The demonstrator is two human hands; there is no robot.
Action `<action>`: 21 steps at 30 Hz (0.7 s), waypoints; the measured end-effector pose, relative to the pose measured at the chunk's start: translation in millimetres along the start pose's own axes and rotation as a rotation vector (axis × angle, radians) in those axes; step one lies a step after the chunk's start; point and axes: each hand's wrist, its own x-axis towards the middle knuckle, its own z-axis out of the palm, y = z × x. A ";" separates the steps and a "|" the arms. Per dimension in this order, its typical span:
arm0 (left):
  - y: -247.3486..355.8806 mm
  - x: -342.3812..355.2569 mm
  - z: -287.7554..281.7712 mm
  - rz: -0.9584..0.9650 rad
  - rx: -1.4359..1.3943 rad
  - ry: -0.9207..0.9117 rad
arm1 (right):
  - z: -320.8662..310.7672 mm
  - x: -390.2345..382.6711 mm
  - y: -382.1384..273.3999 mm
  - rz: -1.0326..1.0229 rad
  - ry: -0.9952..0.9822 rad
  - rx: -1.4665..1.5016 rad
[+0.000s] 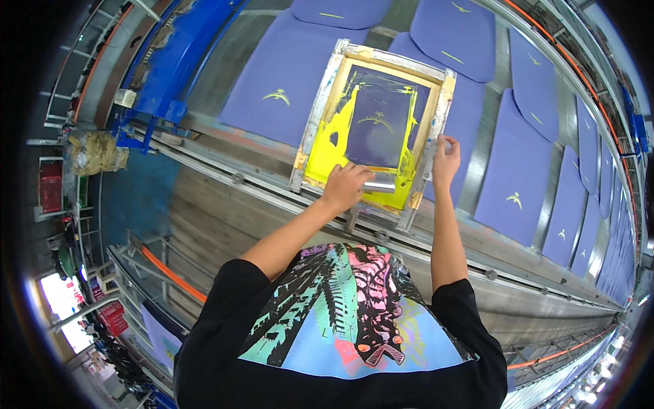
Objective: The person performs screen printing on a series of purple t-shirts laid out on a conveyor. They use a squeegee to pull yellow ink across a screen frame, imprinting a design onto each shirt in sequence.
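Long table (235, 54) bearing rows of purple panels (518, 163); those either side of screen frame (398, 58) show yellow marks (514, 199), so printing there seems done. Frame lies over one panel; yellow ink (325, 155) spread along left and lower parts, pass there judged unfinished. Left hand (349, 187) inside frame, fingers closed around metal-edged squeegee (380, 183). Right hand (447, 162) half curled at frame's right rail; grip or mere touch, cannot tell.
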 end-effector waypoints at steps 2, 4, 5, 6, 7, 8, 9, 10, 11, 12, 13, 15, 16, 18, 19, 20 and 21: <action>-11.5 13.8 -13.4 -0.072 -0.027 -0.055 | 14.3 -2.3 -0.8 -0.027 0.006 0.030; -30.4 14.9 -30.0 -0.099 -0.078 -0.028 | 30.7 -14.0 -5.3 -0.057 0.033 0.046; -41.6 16.0 -40.2 -0.118 -0.103 -0.016 | 40.3 -20.9 -14.1 -0.037 0.029 0.057; -47.7 20.3 -53.0 -0.195 -0.087 -0.062 | 47.5 -29.3 -22.3 0.003 0.012 0.065; -55.3 29.1 -66.1 -0.270 -0.067 -0.110 | 53.9 -34.3 -31.1 0.047 -0.003 0.073; -57.5 34.6 -85.0 -0.320 -0.029 -0.222 | 60.3 -41.3 -39.4 0.053 -0.008 0.108; -59.2 36.4 -106.5 -0.371 0.011 -0.333 | 66.5 -51.4 -49.3 0.060 -0.011 0.146; -64.7 52.2 -116.5 -0.345 -0.008 -0.426 | 68.5 -45.6 -54.1 0.020 0.014 0.184; -68.3 58.9 -119.5 -0.311 0.010 -0.526 | 69.3 -44.5 -52.2 0.033 0.024 0.158; -71.5 63.5 -122.6 -0.277 0.029 -0.624 | 70.5 -45.6 -50.9 0.045 0.034 0.134; -75.0 68.5 -125.2 -0.242 0.049 -0.721 | 71.2 -48.8 -50.0 0.057 0.042 0.109; -80.0 102.6 -134.9 -0.207 0.022 -0.851 | 65.4 -22.4 -82.4 0.101 -0.032 0.071; -87.0 118.2 -137.3 -0.188 -0.014 -0.891 | 64.0 -11.0 -99.7 0.124 -0.069 0.052; -103.5 150.2 -140.4 -0.138 -0.139 -0.987 | 64.7 5.7 -120.4 0.061 -0.052 -0.016; -114.4 164.3 -141.4 -0.140 -0.205 -1.059 | 66.8 10.9 -125.8 0.032 -0.046 -0.048; -127.7 176.9 -144.5 -0.142 -0.254 -1.128 | 72.8 10.3 -129.5 0.049 -0.066 -0.055; -134.3 188.8 -144.4 -0.145 -0.301 -1.200 | 72.9 7.4 -126.4 0.070 -0.084 -0.060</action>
